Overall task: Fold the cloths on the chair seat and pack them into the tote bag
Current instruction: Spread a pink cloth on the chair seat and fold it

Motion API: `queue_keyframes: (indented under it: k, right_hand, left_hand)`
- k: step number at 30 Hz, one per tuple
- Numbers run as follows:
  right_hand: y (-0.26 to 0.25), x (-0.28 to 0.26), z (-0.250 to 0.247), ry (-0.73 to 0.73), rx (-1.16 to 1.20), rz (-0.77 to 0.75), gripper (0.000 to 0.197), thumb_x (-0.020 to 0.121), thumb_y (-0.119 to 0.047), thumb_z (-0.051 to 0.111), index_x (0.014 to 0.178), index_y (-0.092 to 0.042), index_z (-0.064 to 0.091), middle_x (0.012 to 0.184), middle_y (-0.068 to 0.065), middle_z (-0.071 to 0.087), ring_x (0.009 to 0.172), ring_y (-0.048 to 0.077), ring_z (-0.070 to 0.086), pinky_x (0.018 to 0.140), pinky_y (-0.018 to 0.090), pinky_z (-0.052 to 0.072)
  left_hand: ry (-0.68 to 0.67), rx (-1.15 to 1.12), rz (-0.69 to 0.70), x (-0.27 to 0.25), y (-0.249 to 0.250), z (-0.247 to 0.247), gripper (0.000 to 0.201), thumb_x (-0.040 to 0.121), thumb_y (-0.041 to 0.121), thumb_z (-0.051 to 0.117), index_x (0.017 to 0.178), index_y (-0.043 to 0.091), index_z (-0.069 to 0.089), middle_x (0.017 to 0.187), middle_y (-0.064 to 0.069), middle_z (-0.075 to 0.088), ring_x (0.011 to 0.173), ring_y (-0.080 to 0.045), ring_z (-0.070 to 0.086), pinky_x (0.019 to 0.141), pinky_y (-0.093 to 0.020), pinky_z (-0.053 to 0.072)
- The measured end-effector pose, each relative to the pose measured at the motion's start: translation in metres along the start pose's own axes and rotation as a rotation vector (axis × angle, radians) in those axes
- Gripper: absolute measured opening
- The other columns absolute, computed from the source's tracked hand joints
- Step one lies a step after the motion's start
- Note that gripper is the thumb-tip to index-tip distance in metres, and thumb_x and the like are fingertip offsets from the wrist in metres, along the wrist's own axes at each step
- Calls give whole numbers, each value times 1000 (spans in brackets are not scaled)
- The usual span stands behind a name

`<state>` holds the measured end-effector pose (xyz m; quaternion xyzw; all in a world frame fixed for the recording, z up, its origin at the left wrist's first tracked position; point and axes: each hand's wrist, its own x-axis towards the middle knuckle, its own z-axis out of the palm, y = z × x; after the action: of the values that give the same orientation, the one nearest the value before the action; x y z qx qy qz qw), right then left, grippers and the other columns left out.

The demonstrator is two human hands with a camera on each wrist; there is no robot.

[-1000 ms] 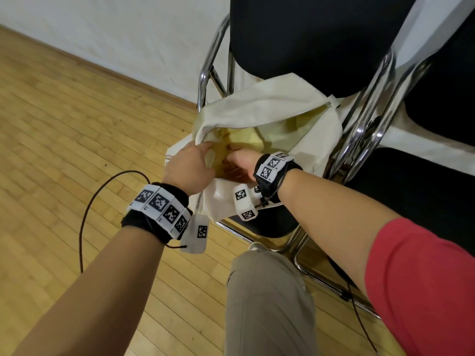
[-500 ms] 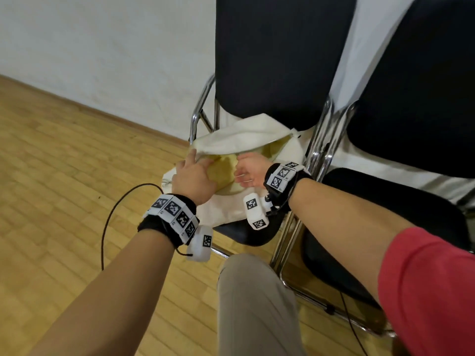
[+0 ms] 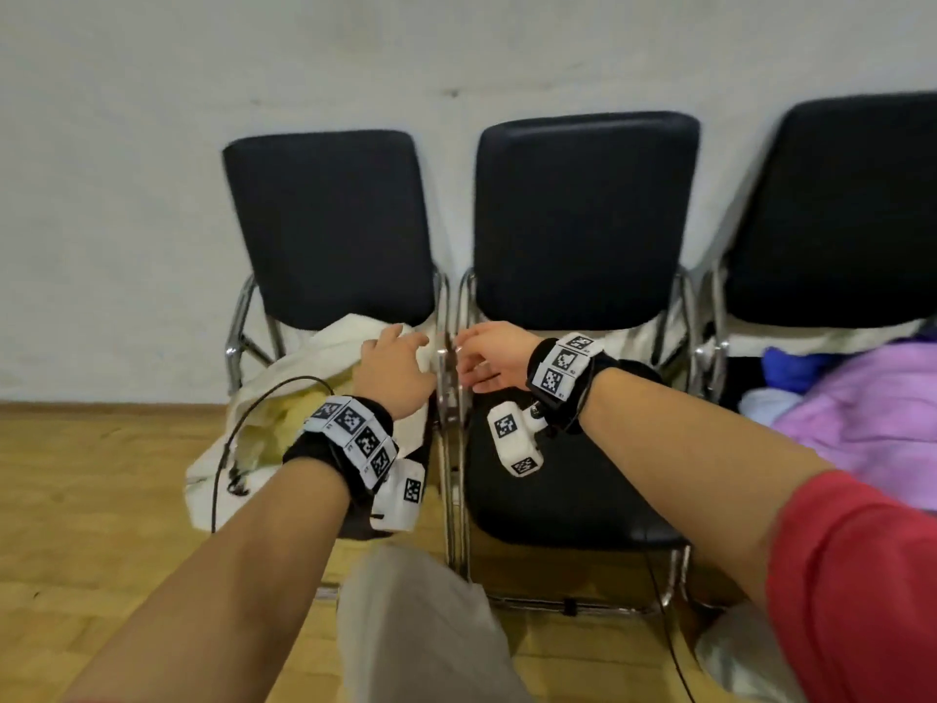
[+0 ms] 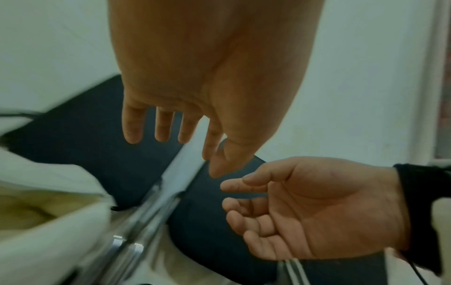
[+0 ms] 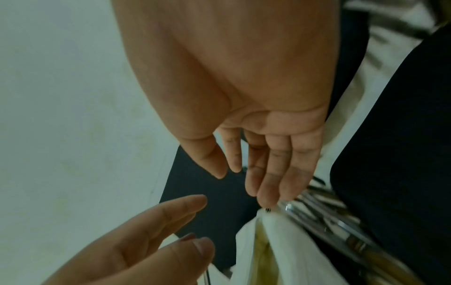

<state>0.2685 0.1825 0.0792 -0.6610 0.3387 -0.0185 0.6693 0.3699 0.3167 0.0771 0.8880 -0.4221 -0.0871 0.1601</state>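
Leftmost, I see the cream tote bag (image 3: 284, 378) slumped on the first black chair (image 3: 329, 230), its mouth agape with a yellow cloth (image 3: 274, 423) inside. Above its right edge I have my left hand (image 3: 393, 372), fingers straight and slightly spread, holding nothing. Next comes my right hand (image 3: 494, 355) over the middle chair (image 3: 583, 215), fingers loosely curled and parted, also holding nothing. Farthest right, a purple cloth (image 3: 872, 413) lies heaped on the third chair (image 3: 841, 205).
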Motion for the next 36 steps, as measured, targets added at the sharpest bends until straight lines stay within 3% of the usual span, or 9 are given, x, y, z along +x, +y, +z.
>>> queue_keyframes:
  k: [2, 6, 8, 11, 15, 21, 29, 34, 36]
  right_hand:
    - [7, -24, -37, 69, 26, 1, 18, 99, -8, 49, 108, -21, 57, 85, 5, 60, 77, 20, 64, 76, 34, 54]
    - [30, -74, -114, 218, 95, 14, 29, 101, -13, 51, 129, -19, 52, 93, 7, 63, 91, 24, 67, 81, 36, 55]
    - [45, -99, -152, 271, 120, 14, 30, 101, -14, 51, 130, -19, 51, 91, 7, 63, 91, 25, 68, 80, 36, 55]
    - [68, -132, -207, 353, 163, 25, 23, 99, -11, 50, 121, -18, 54, 85, 7, 63, 82, 24, 67, 71, 34, 55]
    - [99, -175, -271, 465, 235, 36, 18, 97, -3, 45, 92, -18, 53, 75, 7, 57, 65, 20, 58, 65, 31, 48]
    - [154, -232, -361, 638, 379, 48, 20, 99, -3, 44, 92, -19, 54, 80, 10, 59, 67, 23, 61, 66, 33, 48]
    - [223, -273, -441, 841, 548, 107, 18, 97, -3, 44, 88, -16, 54, 80, 10, 57, 68, 27, 61, 68, 33, 49]
    - [250, -264, -468, 862, 603, 148, 17, 96, -3, 45, 91, -15, 56, 81, 10, 59, 66, 25, 61, 66, 32, 51]
    - [257, -257, -476, 854, 622, 152, 17, 96, -2, 46, 91, -15, 56, 80, 10, 60, 65, 25, 60, 66, 33, 52]
  left_hand:
    - [-9, 3, 84, 5, 39, 9, 49, 91, 26, 58, 139, 20, 52, 151, -7, 38, 142, -33, 30, 115, -41, 24]
    - [-29, 11, 205, 12, 123, 35, 56, 84, 26, 63, 140, 24, 52, 153, -7, 37, 139, -32, 37, 114, -42, 30]
    - [-51, -4, 265, 10, 168, 49, 56, 86, 24, 63, 141, 24, 51, 156, -6, 33, 139, -33, 34, 113, -42, 32]
    - [-103, -15, 343, 9, 228, 74, 54, 89, 24, 61, 142, 25, 50, 157, -3, 31, 139, -33, 32, 111, -42, 33]
    - [-166, -28, 448, 7, 303, 107, 49, 90, 25, 60, 139, 25, 52, 154, -2, 34, 136, -34, 36, 111, -41, 33]
    - [-254, -18, 586, 4, 399, 169, 48, 87, 25, 62, 135, 19, 57, 143, -6, 49, 131, -32, 45, 112, -39, 34]
    - [-430, 41, 599, 24, 467, 257, 61, 68, 41, 50, 124, 22, 64, 132, -8, 58, 120, -32, 54, 103, -42, 44]
    - [-512, 101, 598, 40, 480, 304, 46, 84, 16, 58, 129, 23, 63, 140, -7, 51, 126, -34, 49, 107, -43, 40]
    - [-522, 132, 606, 49, 483, 318, 46, 85, 18, 54, 129, 24, 63, 143, -5, 49, 131, -34, 47, 111, -41, 36]
